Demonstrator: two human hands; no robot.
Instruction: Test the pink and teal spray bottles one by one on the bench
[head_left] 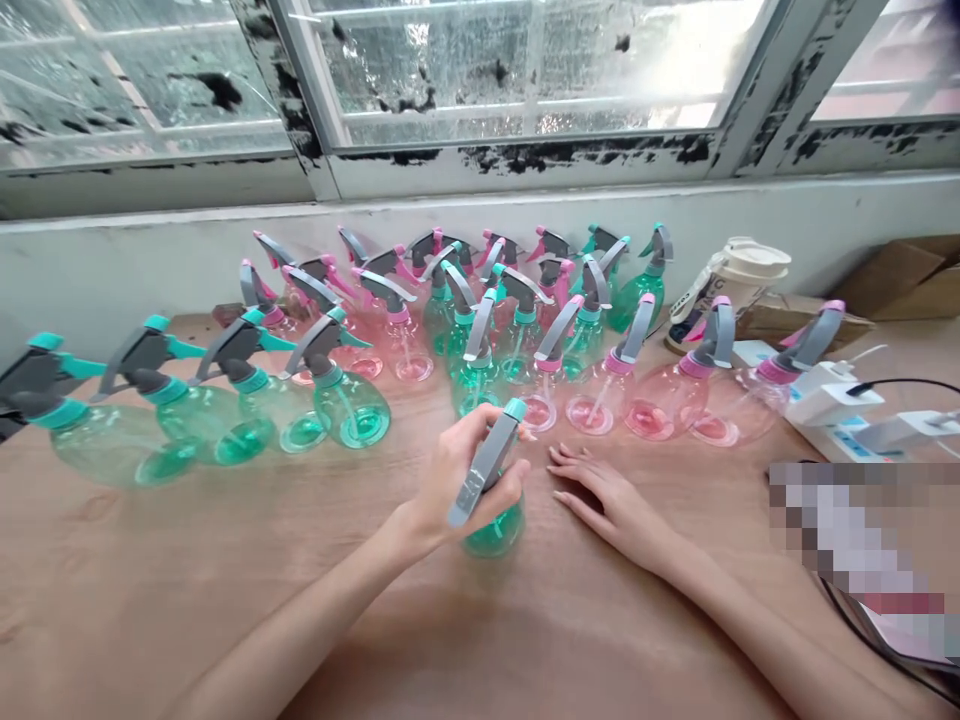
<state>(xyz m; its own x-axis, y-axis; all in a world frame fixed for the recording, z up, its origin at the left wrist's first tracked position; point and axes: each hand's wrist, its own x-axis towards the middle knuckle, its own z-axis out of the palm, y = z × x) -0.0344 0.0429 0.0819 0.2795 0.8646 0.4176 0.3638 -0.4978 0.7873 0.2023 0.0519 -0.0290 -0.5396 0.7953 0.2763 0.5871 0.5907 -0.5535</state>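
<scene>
Gripping a green spray bottle [495, 535] by its top with the left hand [441, 482], in front of the standing bottles [474, 376]; resting the right hand [613, 508], loosely spread, on the desk [457, 640]. Seemingly well along: mostly stood in rows, except the gripped bottle.

- Held bottle [495, 532]: translucent green; grey lever; teal nozzle.
- Left bottles [352, 405], 4: translucent green; dark grey heads; teal collars, nozzles and triggers.
- Front right bottles [666, 405], 4: translucent pink; pink collars and nozzles; grey levers.
- Table [150, 610]: light brown, faint wood grain.
- Wall [187, 250]: off-white.
- Window frame [525, 165]: pale grey, irregular black patches.
- Cup [739, 268]: cream lid and body, dark lettering.
- Box [911, 278]: plain brown.
- Power strip [844, 440]: white, blue markings.
- Cable [911, 381]: black.
</scene>
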